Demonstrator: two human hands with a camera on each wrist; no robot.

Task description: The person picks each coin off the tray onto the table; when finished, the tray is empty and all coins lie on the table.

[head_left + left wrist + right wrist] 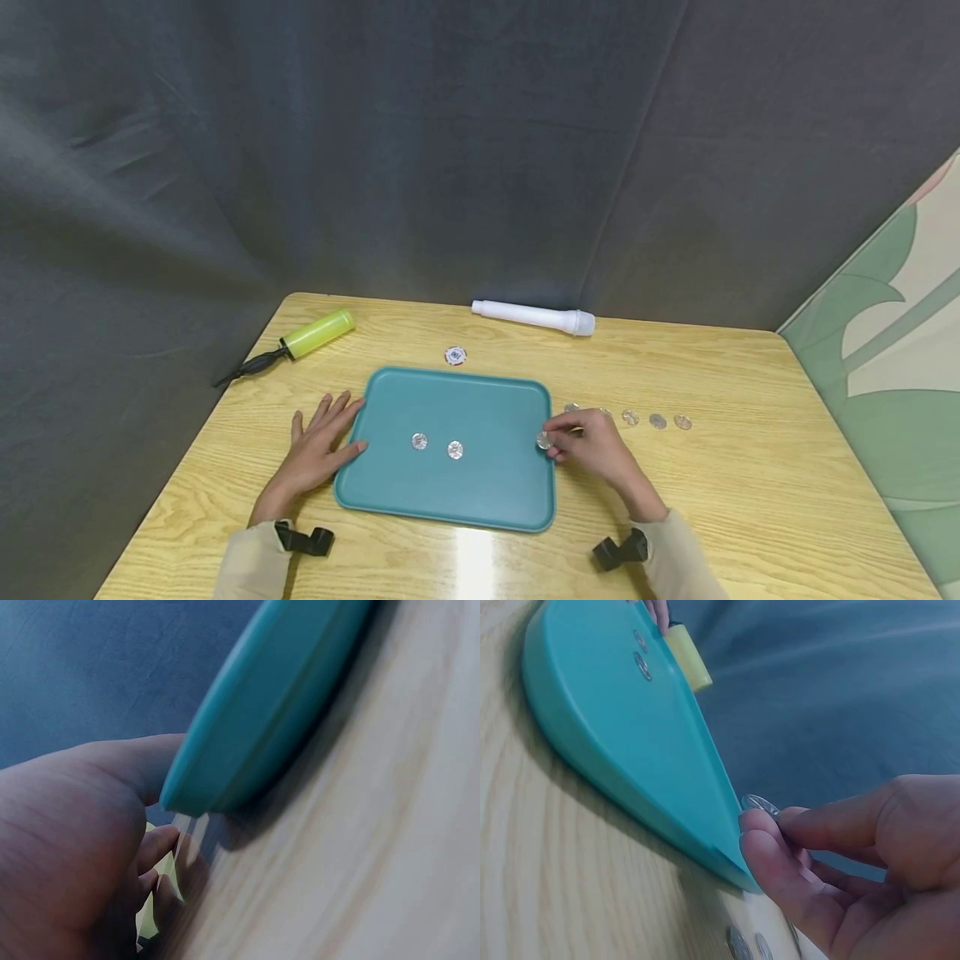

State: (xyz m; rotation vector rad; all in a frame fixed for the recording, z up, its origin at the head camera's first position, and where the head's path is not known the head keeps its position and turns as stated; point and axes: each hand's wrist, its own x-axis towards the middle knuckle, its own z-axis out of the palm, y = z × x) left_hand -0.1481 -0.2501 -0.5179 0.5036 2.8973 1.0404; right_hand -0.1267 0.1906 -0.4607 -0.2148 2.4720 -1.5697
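A silver coin (543, 440) is pinched between the thumb and fingers of my right hand (592, 446), just over the right rim of the teal tray (487, 492). The right wrist view shows the held coin (760, 804) tilted at the fingertips. Two more coins lie flat on the tray, a left coin (419, 441) and a middle coin (455, 450). My left hand (318, 450) rests at the tray's left edge with fingers spread, its thumb touching the rim. In the left wrist view, the tray's side (247, 727) meets that thumb.
Right of the tray, several coins lie in a row on the wooden table (750, 500), one being a coin (657, 422); my right hand partly covers some. Behind the tray are a poker chip (455, 356) and a white toy microphone (534, 317). A yellow-green hand pump (318, 334) lies back left.
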